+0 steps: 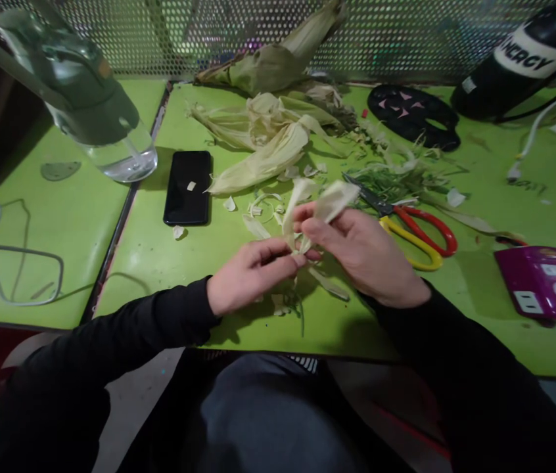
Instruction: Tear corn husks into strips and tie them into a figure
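Between my hands is a pale corn husk piece (298, 203) with strips that stick upward, its lower end gathered. My left hand (261, 266) pinches that lower end between thumb and fingers. My right hand (357, 253) closes on another pale strip (337, 200) at the upper right of the same piece; whether the strips are joined is hidden by the fingers. Scissors (420, 230) with red and yellow handles lie just right of my right hand, their blades partly over green shreds (386, 177). Larger corn husks (263, 157) lie beyond my hands.
A black phone (188, 190) lies left of the husks, near a water bottle (115, 138). At the back right are a black palette-shaped piece (413, 115) and a dark bottle (514, 66). A purple power socket (544, 282) sits at right. A perforated screen (160, 39) borders the table.
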The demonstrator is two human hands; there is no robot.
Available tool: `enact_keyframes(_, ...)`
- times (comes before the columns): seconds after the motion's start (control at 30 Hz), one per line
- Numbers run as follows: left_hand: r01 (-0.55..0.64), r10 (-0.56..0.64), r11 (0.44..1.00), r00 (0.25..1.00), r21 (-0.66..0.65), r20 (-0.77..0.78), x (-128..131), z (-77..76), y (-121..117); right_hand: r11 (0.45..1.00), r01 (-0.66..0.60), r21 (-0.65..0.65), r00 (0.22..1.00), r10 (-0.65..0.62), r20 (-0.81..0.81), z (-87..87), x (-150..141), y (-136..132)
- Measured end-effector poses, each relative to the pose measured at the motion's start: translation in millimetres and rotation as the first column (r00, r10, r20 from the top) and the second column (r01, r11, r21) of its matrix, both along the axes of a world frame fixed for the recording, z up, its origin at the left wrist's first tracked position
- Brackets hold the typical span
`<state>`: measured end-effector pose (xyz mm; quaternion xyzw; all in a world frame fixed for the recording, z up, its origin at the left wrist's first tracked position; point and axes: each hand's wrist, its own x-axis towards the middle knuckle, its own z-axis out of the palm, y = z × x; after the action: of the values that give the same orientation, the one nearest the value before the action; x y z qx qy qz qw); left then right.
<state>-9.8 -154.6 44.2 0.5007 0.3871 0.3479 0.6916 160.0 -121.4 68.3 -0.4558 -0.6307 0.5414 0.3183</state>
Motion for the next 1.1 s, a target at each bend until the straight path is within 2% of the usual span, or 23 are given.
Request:
enact_keyframes(0.07,-0.074,0.086,0.992,0.99,-0.105,0.112,-1,1.7,2,0.999,-0.018,0.047,0.999,0.016,0.05,4.0,5,2)
enact_keyframes(0.13,-0.126,0.153,0.98,0.971,-0.153,0.182,-1,2.3,3,0.99,-0.036,0.139,0.986,0.013,0.165,6.9,10,3)
enact_keyframes(0.23,-0.158,0.182,0.978,0.966,-0.138,0.185,-1,1.0,6,0.969,-0.093,0.227,0.941,0.011,0.338,7.6,14,3)
enact_keyframes(0.33,-0.143,0.158,0.984,0.976,-0.106,0.147,-2,-1.2,8,0.966,-0.163,0.2,0.91,0.069,0.409,5.8,14,2)
enact_keyframes(0.43,-0.098,0.11,0.989,0.988,-0.113,0.11,-3,-1.7,8,0.958,-0.211,0.192,0.895,0.111,0.431,4.6,10,0)
enact_keyframes(0.5,-0.106,0.113,0.99,0.991,-0.091,0.072,-4,-1.1,8,0.955,-0.204,0.214,0.893,0.092,0.441,4.6,8,-3)
enact_keyframes(0.77,-0.166,0.175,0.977,0.983,0.134,-0.054,-3,-5.3,11,0.941,-0.108,0.32,0.92,-0.028,0.392,-1.6,3,-10)
enact_keyframes(0.93,-0.057,0.085,0.992,0.96,0.113,-0.267,-10,2.4,14,0.913,-0.092,0.397,0.91,-0.085,0.406,-3.4,1,-8)
enact_keyframes(1.0,-0.039,0.067,0.993,0.964,0.112,-0.259,-11,5.0,14,0.905,-0.125,0.407,0.898,-0.071,0.435,-1.6,1,-8)
enact_keyframes(1.1,-0.091,0.117,0.987,0.974,0.136,-0.196,-9,4.3,13,0.902,-0.177,0.394,0.876,-0.039,0.481,1.2,1,-8)
